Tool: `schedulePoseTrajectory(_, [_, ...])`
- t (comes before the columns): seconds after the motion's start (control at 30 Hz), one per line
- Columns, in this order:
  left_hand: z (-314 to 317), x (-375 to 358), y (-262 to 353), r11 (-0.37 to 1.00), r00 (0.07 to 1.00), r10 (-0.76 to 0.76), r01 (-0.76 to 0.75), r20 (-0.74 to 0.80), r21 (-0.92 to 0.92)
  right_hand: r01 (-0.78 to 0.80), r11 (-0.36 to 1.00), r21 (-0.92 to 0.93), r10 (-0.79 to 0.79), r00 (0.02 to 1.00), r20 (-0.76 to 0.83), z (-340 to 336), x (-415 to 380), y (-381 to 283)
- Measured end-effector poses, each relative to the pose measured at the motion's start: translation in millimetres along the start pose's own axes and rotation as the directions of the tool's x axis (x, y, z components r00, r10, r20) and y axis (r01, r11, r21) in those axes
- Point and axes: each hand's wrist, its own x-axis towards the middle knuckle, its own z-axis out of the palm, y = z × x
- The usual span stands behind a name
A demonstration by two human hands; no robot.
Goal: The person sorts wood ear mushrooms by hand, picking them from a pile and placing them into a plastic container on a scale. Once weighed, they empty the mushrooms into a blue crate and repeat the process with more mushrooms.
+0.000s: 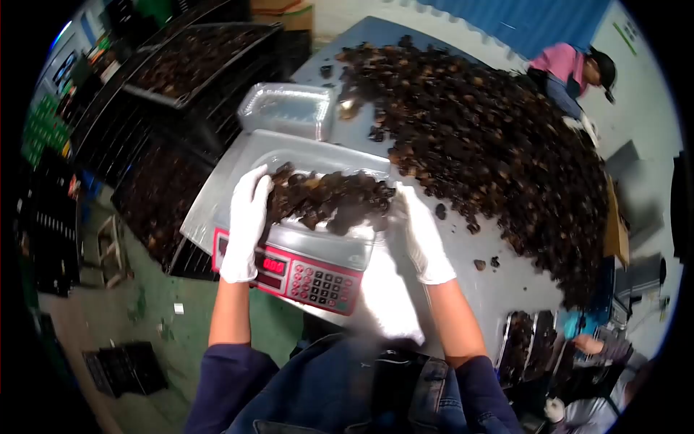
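Note:
A clear plastic tray [336,246] of dark brown, glossy, roundish pieces [318,192] rests on the metal pan of a red-framed digital scale [307,278]. My white-gloved left hand [248,217] is at the tray's left side, its fingers along the edge. On the opposite side, my white-gloved right hand [421,235] has its fingertips at the tray's right edge. The tray is between my two hands, and their undersides are hidden. Red digits glow on the scale's display, too blurred to read surely. The kind of the dark pieces is not clear.
Clear stacked trays [285,108] stand behind the scale. A large heap of dark pieces [499,152] covers the metal table [517,271]. Racks of loaded trays [195,65] stand left. One person [567,72] is beyond the heap; another's hand [587,343] shows lower right.

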Motion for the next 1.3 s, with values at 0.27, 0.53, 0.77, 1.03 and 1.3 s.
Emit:
schedulePoseTrajectory(0.27, [19, -14, 31, 0.950, 0.978, -0.067, 0.123, 0.197, -0.288, 0.187, 0.977, -0.101, -0.199, 0.972, -0.123, -22, -43, 8])
schedulePoseTrajectory(0.53, [129, -80, 156, 0.927, 0.801, 0.203, 0.027, 0.563, -0.373, 0.382, 0.898, 0.221, -0.223, 0.825, -0.520, -156, -173, 28])
schedulePoseTrajectory(0.77, [302, -194, 264, 0.855, 0.374, 0.469, 0.034, 0.800, -0.518, 0.553, 0.831, 0.057, -0.204, 0.400, -0.893, -279, -315, 54])
schedulePoseTrajectory(1.03, [449, -281, 315, 0.830, 0.079, 0.557, -0.078, 0.827, -0.552, 0.561, 0.828, 0.012, -0.074, 0.131, -0.989, -349, -358, 115])
schedulePoseTrajectory(1.3, [462, -247, 290, 0.868, -0.145, 0.487, 0.191, 0.861, -0.459, 0.224, 0.938, -0.263, -0.215, -0.217, -0.952, -342, -309, 142])
